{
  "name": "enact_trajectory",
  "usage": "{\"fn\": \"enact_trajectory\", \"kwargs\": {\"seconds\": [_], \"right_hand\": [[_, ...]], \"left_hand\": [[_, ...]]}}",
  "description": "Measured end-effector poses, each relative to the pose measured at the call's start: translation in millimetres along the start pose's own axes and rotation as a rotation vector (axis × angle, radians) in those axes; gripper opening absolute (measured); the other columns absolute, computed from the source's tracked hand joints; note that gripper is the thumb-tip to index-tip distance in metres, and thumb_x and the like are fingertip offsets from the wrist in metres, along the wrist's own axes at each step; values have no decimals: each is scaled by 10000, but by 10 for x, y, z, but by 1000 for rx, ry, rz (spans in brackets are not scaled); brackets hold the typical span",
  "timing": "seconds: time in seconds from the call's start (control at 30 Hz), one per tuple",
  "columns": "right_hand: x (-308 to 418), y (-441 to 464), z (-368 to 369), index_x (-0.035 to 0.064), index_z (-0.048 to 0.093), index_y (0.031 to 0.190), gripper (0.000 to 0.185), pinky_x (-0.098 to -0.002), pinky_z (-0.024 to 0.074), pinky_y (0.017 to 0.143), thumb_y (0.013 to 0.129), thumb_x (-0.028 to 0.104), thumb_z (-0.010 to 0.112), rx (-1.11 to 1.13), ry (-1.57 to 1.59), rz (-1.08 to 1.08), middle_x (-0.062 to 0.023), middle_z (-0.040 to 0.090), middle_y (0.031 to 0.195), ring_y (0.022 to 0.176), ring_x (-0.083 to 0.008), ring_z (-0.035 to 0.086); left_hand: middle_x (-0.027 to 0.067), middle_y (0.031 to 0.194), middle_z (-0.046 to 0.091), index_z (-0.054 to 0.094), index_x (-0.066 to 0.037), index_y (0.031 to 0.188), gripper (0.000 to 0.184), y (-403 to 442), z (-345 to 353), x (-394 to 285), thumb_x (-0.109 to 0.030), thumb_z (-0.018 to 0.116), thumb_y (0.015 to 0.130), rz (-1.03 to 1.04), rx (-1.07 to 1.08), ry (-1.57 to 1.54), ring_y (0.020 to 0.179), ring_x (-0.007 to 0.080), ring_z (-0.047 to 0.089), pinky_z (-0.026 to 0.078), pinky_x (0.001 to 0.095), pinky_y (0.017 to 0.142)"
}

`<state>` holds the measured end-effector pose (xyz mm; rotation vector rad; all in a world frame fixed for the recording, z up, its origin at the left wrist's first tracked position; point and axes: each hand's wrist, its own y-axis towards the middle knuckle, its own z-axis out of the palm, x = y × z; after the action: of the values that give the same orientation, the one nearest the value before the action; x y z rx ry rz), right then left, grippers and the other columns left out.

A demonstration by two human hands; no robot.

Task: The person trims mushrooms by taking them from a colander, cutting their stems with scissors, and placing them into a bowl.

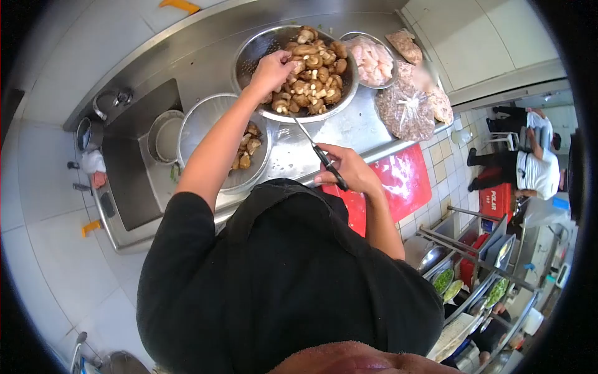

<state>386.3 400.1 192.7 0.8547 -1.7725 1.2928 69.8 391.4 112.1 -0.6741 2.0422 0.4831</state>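
My left hand (272,71) reaches over the left part of a large metal colander (251,53), its fingers closed round a brown mushroom. Many brown mushrooms (314,75) with pale stems fill the colander. Below its front rim, my right hand (350,168) grips a knife (330,166) by the black handle, the blade pointing up and left to the colander's edge. A second metal bowl (205,115) stands left of it, partly under my left forearm, with some mushroom pieces (247,149) inside.
A bowl of pale raw meat (372,61) and plastic bags of minced food (403,112) stand on the right. A sink (134,187) with a pot (167,137) lies left. Red boards (405,177) lie at the counter's front. Other people (537,173) stand far right.
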Motion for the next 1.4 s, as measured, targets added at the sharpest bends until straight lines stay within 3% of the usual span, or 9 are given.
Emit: {"fn": "enact_trajectory", "kwargs": {"seconds": [0.1, 0.17, 0.23, 0.4, 0.57, 0.93, 1.13, 1.23, 1.4], "right_hand": [[-44, -139, -99, -67, 459, 1451, 823, -272, 474, 548, 775, 161, 870, -102, 146, 8, -52, 637, 794, 614, -109, 591], [-100, -131, -111, -73, 443, 1459, 845, -260, 464, 542, 775, 175, 874, -192, 233, -11, -42, 635, 790, 611, -98, 572], [-123, -66, -88, -74, 441, 1460, 855, -257, 458, 538, 771, 184, 879, -274, 241, -3, -41, 634, 792, 607, -95, 567], [40, 187, 78, 14, 537, 1423, 929, -277, 454, 623, 669, 374, 944, -408, -47, -98, -25, 603, 839, 696, -101, 526], [252, 283, 200, -16, 539, 1389, 903, -401, 510, 916, 686, 420, 903, -394, -185, -150, -241, 703, 1114, 1073, -363, 680], [220, 363, 379, -8, 515, 1416, 971, -426, 478, 1002, 658, 459, 903, -429, -276, -265, -283, 623, 1282, 1213, -395, 603], [363, 393, 436, -23, 529, 1405, 959, -396, 503, 942, 661, 438, 921, -418, -372, -160, -261, 684, 1178, 1090, -359, 671], [292, 556, 470, -36, 531, 1388, 963, -441, 540, 785, 645, 441, 915, -454, -339, -172, -230, 709, 880, 881, -386, 708], [277, 551, 407, -53, 497, 1419, 951, -322, 511, 603, 684, 369, 930, -311, -55, -72, -132, 670, 765, 671, -178, 644]], "left_hand": [[185, 1021, 735, 670, 37, 1127, 426, 195, 69, -15, -286, 770, 867, 32, 28, 179, 906, 260, 723, 570, 368, 803], [159, 960, 713, 640, 38, 1131, 356, 181, 18, -64, -194, 755, 887, -299, 160, -92, 770, 205, 721, 588, 307, 630], [174, 1085, 693, 571, 48, 1257, 398, 10, -24, -121, -120, 697, 918, -433, 114, -443, 822, 242, 723, 613, 325, 686], [189, 1219, 648, 462, 38, 1417, 500, -509, -161, -353, 4, 608, 941, -272, 3, -916, 978, 281, 714, 623, 310, 775], [181, 1303, 617, 482, 5, 1426, 437, -948, -223, -543, -46, 572, 1001, -159, -16, -1380, 1145, 283, 654, 578, 392, 939], [98, 1332, 597, 389, -30, 1490, 500, -1239, -24, -459, 2, 522, 1009, 3, -131, -1253, 1151, 151, 596, 489, 304, 992], [65, 1324, 601, 305, -22, 1565, 593, -1304, 76, -396, -36, 545, 1022, -56, -127, -1255, 1090, 94, 598, 489, 248, 960], [75, 1281, 624, 312, 23, 1548, 577, -1298, 129, -355, -46, 547, 1025, -77, -163, -1180, 1062, 105, 615, 505, 252, 947], [114, 1198, 652, 384, 79, 1481, 518, -1215, -5, -416, -36, 559, 1007, -214, -221, -1105, 1058, 159, 644, 564, 326, 942]]}}
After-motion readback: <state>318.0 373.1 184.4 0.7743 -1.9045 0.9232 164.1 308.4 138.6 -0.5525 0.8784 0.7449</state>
